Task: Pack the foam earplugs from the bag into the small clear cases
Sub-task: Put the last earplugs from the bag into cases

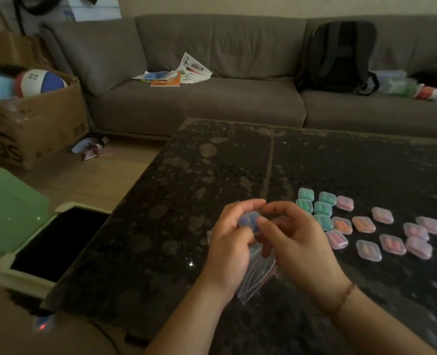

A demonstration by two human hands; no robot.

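Note:
My left hand [229, 242] and my right hand [298, 239] meet above the dark stone table [186, 201]. Between their fingertips sits a small clear case [249, 221] with blue foam earplugs inside; both hands pinch it. A crumpled clear plastic bag [257, 278] hangs under my left palm, seemingly pinned by the lower fingers. To the right, several filled cases lie flat on the table: green ones [314, 206] nearest, then orange ones [353, 224] and pink ones [404, 237].
A grey sofa [212, 98] runs along the far side with papers [176, 73] and a black backpack [337, 57] on it. A cardboard box [32, 119] holding a ball stands at left. A green-lidded bin [9, 208] stands by the table's left edge.

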